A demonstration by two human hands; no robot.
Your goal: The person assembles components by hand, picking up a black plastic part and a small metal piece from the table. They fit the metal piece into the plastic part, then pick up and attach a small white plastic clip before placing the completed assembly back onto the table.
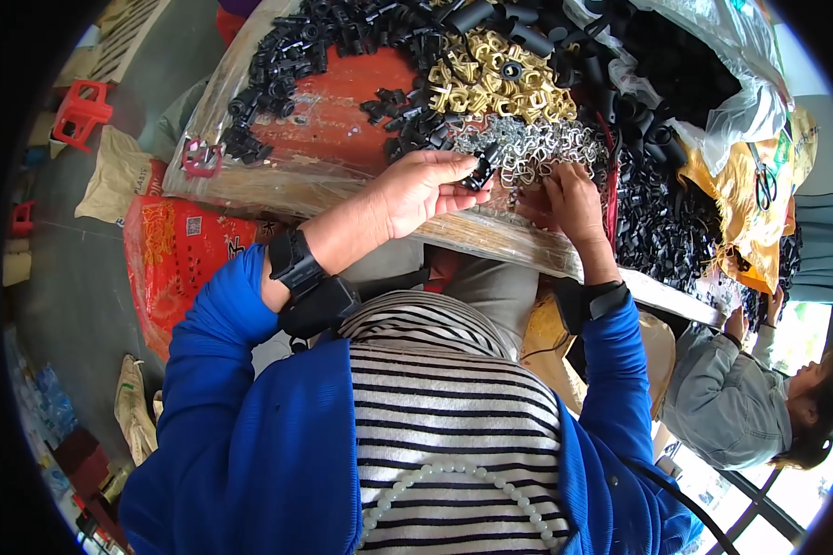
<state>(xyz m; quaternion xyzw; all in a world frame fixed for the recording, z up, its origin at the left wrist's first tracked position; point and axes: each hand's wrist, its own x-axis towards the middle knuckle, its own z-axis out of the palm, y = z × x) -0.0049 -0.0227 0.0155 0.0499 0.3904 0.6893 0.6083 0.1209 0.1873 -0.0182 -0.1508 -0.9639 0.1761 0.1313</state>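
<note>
My left hand (pixel 424 192) is closed on a small black plastic fitting (pixel 479 174), pinched between thumb and fingers above the table's near edge. To its right, my right hand (pixel 576 202) reaches down at the near side of a heap of bent silver metal clips (pixel 551 143). Its fingers are bent together; whatever lies between them is hidden. Beyond the clips is a pile of gold-coloured metal pieces (pixel 500 79). Black fittings (pixel 273 79) like the held one are heaped along the far left.
The red worktop (pixel 342 102) has a plastic-wrapped wooden edge (pixel 278 190). A red strip (pixel 611 180) separates the clips from small black parts (pixel 662 213). Scissors (pixel 765 185) lie on yellow sacking at right. A co-worker (pixel 736 402) works there. Left are a red bag (pixel 171 250) and a red stool (pixel 83 113).
</note>
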